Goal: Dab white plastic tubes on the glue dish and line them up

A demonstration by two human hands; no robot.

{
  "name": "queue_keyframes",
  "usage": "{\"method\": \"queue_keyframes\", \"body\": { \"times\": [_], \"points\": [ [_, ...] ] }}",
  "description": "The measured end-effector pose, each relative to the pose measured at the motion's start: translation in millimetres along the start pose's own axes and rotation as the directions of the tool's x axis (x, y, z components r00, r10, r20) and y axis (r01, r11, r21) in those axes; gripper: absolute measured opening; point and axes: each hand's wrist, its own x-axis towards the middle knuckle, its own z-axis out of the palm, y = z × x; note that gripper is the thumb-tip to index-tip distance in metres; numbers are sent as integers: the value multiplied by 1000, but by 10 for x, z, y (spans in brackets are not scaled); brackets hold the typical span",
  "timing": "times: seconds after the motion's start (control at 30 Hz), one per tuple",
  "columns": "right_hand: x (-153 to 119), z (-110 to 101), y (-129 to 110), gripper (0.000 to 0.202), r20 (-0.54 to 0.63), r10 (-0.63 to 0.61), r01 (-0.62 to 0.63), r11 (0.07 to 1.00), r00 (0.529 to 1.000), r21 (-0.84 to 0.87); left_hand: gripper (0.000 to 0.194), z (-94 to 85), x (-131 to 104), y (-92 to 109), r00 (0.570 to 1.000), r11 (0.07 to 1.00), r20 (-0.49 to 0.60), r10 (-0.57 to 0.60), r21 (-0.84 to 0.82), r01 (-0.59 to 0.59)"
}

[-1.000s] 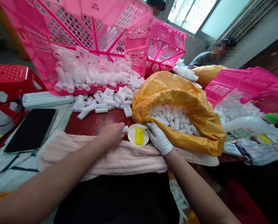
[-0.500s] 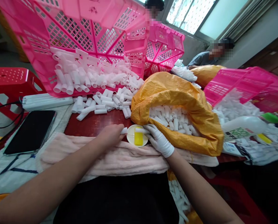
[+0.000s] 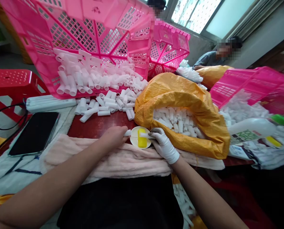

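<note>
My left hand (image 3: 115, 136), bare, is closed around a short white piece (image 3: 127, 133) whose end sticks out past the fingertips. A thin line runs from there across a small white dish (image 3: 133, 140). On the dish sits a yellow sponge-like block (image 3: 142, 143). In a white glove with darkened fingertips, my right hand (image 3: 163, 143) pinches a white plastic tube (image 3: 145, 135) from the right. The tube lies over the block; whether it touches cannot be made out. Beneath both forearms is a folded pink towel (image 3: 104, 162).
White tubes fill a tilted pink crate (image 3: 99, 38) and spill onto the red table (image 3: 89, 128). A yellow woven sack (image 3: 180, 84) holding tubes stands at the right. A phone (image 3: 33, 133) lies left; a white bottle (image 3: 253, 128) lies right. Another person (image 3: 210, 58) sits behind.
The tube in my right hand has shifted slightly over the yellow block, and the gloved fingers have turned a little. My left hand keeps its grip. The whole view has moved slightly.
</note>
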Motion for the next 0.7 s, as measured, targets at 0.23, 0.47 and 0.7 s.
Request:
{"method": "queue_keyframes", "body": {
  "times": [0.23, 0.47, 0.7],
  "points": [
    [54, 44, 37, 18, -20, 19, -19, 1000, 1000, -20, 21, -3, 9, -26, 997, 997, 6, 82, 6, -82],
    [144, 17, -30, 9, -299, 65, -6, 981, 952, 195, 20, -34, -31, 6, 995, 998, -71, 65, 9, -64],
    [196, 5, -473, 12, -191, 399, -212, 766, 897, 607, 21, -118, -86, 71, 971, 972, -168, 170, -136, -193]
  ]
}}
